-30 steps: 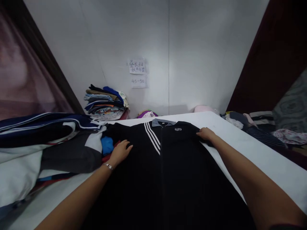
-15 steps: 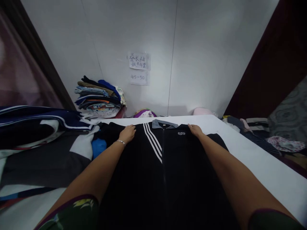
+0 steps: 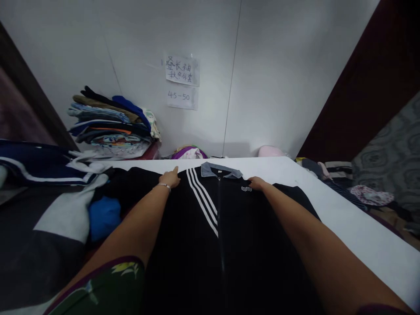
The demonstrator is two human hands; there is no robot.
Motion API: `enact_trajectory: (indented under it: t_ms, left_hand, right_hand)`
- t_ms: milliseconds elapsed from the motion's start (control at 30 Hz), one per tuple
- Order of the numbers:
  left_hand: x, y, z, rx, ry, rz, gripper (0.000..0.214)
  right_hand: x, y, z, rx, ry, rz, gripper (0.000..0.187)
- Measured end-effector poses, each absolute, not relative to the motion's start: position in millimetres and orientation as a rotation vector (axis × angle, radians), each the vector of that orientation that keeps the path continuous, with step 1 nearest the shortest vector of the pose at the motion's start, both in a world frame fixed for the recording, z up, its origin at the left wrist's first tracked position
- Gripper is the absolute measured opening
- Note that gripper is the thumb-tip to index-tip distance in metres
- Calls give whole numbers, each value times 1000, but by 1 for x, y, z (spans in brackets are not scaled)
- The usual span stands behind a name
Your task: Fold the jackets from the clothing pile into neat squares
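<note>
A black zip jacket point(image 3: 197, 262) lies spread front side up before me, with a grey collar point(image 3: 208, 169) and three white diagonal stripes on its left side. My left hand point(image 3: 169, 178) is closed on the cloth of its left shoulder, one finger pointing away from me. On the other shoulder, beside a small white logo point(image 3: 246, 189), my right hand point(image 3: 257, 183) pinches the fabric, its fingertips partly hidden. Both sleeves trail outward, and the jacket's lower part is very dark.
The white table point(image 3: 344, 223) runs to the right. A stack of folded clothes point(image 3: 111, 124) stands at the back left against the wall. Loose garments point(image 3: 62, 214) and a blue cloth point(image 3: 105, 217) crowd the left side. More clothes point(image 3: 370, 194) lie beyond the right edge. Handwritten paper signs point(image 3: 182, 72) hang on the wall.
The view has shifted, so the stack and signs sit further left. My right hand has moved slightly inward toward the collar. Both hands stay at the jacket's shoulders.
</note>
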State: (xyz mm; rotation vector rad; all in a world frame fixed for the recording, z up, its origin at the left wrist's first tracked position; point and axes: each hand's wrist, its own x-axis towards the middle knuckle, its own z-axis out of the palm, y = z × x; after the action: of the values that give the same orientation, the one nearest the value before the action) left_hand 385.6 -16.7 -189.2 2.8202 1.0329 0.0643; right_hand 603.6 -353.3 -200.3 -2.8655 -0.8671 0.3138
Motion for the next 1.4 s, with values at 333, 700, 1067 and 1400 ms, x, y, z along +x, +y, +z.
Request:
enact_trajectory:
  t_ms: [333,700,1067,1400]
  left_hand:
    - [376,-32,-146,2700,1200,661,41]
    - [337,-57,-178,2891,790,492,50]
    - [226,-133,-206,2866,656,136,54]
    - [88,-209,-206,2876,709,36,59]
  right_hand:
    - [598,-337,-151,-2680,-611,-193,45]
    - [540,-319,-178,-2664,-882,-156,50]
    - [437,-416,-191,-2616,-1415,190,51]
    - [382,-614,-249,-2550,-991,128,55]
